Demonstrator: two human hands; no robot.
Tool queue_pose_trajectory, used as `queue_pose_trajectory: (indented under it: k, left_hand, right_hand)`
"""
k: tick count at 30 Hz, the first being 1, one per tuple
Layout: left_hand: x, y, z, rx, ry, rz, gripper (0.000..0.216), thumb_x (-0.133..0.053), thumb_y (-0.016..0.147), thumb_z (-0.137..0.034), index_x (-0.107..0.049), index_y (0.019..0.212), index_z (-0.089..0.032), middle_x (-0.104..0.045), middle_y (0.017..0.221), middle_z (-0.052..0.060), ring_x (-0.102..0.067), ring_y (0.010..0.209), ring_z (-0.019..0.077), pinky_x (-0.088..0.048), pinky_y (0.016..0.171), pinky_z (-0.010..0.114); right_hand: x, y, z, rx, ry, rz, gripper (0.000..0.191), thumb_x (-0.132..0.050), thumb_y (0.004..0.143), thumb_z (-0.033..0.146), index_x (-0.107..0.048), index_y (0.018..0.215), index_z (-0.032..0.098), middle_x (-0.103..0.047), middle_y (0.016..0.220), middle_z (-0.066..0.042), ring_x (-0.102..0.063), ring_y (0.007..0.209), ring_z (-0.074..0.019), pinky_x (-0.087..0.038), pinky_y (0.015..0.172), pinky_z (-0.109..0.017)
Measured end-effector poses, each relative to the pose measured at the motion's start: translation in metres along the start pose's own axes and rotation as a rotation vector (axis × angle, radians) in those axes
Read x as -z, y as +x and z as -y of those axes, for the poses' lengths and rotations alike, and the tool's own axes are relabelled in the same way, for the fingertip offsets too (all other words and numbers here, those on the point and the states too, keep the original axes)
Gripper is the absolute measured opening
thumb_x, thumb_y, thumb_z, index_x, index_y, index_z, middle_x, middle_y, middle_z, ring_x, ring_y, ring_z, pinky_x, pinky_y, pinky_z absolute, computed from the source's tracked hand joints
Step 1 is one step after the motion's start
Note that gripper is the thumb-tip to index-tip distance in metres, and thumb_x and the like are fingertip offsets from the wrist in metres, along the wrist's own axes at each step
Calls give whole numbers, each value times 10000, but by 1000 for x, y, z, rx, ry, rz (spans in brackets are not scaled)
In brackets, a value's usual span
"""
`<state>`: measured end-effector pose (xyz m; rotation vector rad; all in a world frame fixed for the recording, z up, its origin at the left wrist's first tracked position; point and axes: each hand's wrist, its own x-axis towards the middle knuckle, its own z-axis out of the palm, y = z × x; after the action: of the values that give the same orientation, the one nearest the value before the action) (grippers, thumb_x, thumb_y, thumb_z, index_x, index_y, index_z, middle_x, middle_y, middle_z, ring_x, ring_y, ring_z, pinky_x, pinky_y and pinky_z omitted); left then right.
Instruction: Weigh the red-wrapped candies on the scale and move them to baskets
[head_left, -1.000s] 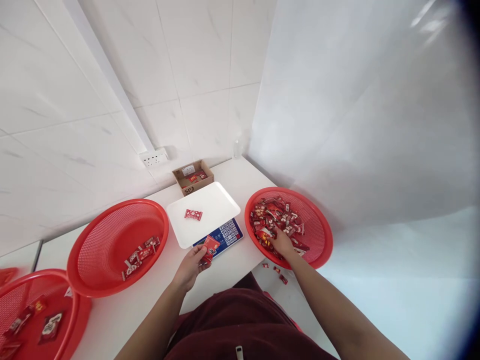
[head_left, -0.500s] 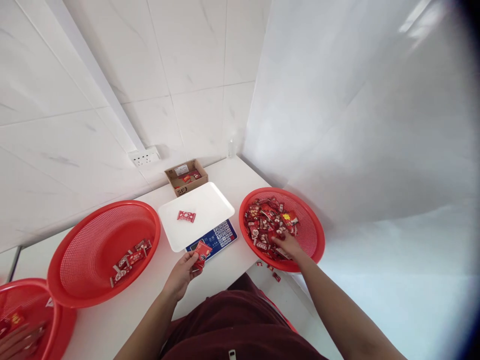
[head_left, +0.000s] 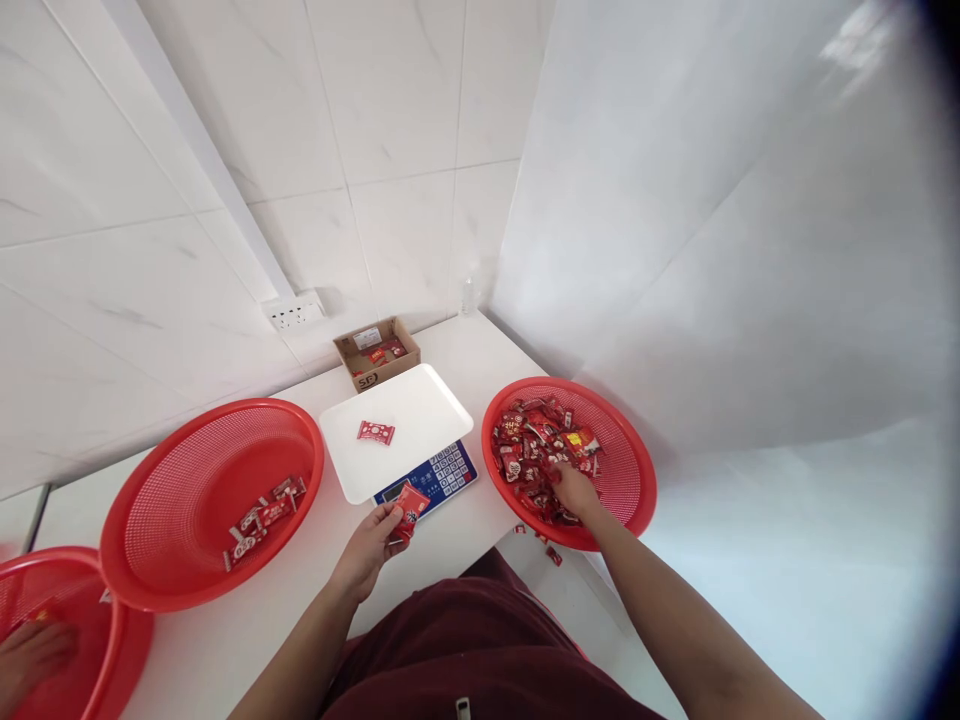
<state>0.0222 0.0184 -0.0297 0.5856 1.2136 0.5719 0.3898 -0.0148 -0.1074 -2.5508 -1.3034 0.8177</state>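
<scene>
Between its thumb and fingers my left hand (head_left: 369,548) holds red candy packets (head_left: 409,508), just in front of the blue keypad scale (head_left: 427,480). On the scale's white tray (head_left: 405,400) lies a single red wrapped candy (head_left: 376,432). My right hand (head_left: 576,494) reaches into the right red basket (head_left: 637,470), its fingers down among a heap of red wrapped candies (head_left: 536,440). Those fingertips are partly buried, so what they grip, if anything, is hidden.
A second red basket (head_left: 172,500) with several candies stands left. Another person's hand (head_left: 34,655) is in a third red basket (head_left: 112,650) at lower left. Behind the scale are a cardboard box (head_left: 386,372) and a clear bottle (head_left: 469,296). Dropped candies (head_left: 553,556) lie below the table edge.
My right hand has sunk deeper among the candies, its fingers more curled. My left hand keeps its hold. The other person's hand has shifted left in its basket. The view has shifted slightly.
</scene>
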Motion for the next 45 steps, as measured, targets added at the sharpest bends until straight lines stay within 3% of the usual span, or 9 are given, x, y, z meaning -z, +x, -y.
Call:
queue_pose_trajectory:
  k: [5,10,15,21,26,31,36,45]
  left_hand:
    - [2,0,-1,4,1,-8,506,-770,552,-506,-569,885,-183,-632,770,0,-551,687,122,-428,703,270]
    - [0,-1,-1,7,6,6,476,-768,565,-490,-569,870,-183,-627,762,-3,-545,672,115,-428,708,275]
    - [-1,-2,0,8,17,17,464,-766,567,-496,-554,834,-181,-615,752,-5,-536,663,110,-428,710,276]
    - [-1,-5,-1,14,37,14,495,-760,565,-517,-564,868,-178,-621,773,8,-543,688,119,-424,708,274]
    - [0,-8,-1,10,36,1,509,-767,547,-522,-566,864,-180,-619,767,4,-544,685,119,-423,712,277]
    - [1,-7,-2,22,33,-6,508,-768,542,-523,-569,860,-181,-622,766,3,-544,681,121,-424,713,282]
    - [1,-4,-2,2,11,-7,498,-775,548,-499,-569,871,-181,-623,775,8,-549,689,124,-422,716,281]
    - [3,-8,1,-23,-13,-6,502,-751,559,-534,-561,864,-183,-610,753,-3,-527,680,121,-412,710,277]
  right_hand:
    - [22,5,-9,-30,212,-91,342,-496,777,231,-603,1099,187,-688,1026,-81,-643,882,-189,-472,734,-276]
    - [32,2,-12,-33,284,-77,345,-477,764,228,-623,1074,190,-686,1056,-68,-651,865,-179,-488,711,-274]
    - [16,-1,1,-27,159,-11,281,-598,694,236,-657,967,207,-689,1030,-76,-624,961,-227,-445,834,-326]
    - [-16,-4,29,-99,-15,-9,611,-674,638,420,-519,1171,166,-566,1241,-183,-476,1184,-362,-333,949,-530]
    - [-20,-1,36,-153,-53,17,625,-669,630,430,-512,1171,159,-603,1170,-197,-523,1136,-360,-368,909,-536]
    - [-10,-1,31,-56,9,55,404,-677,638,322,-637,1014,180,-664,1091,-134,-603,1035,-292,-432,861,-397]
    - [11,-6,27,33,133,-34,356,-568,755,330,-632,1072,181,-682,1066,-90,-615,1018,-233,-441,864,-320]
    - [56,1,37,27,409,-274,482,-569,736,435,-592,1153,195,-656,1108,-104,-589,1049,-274,-431,931,-415]
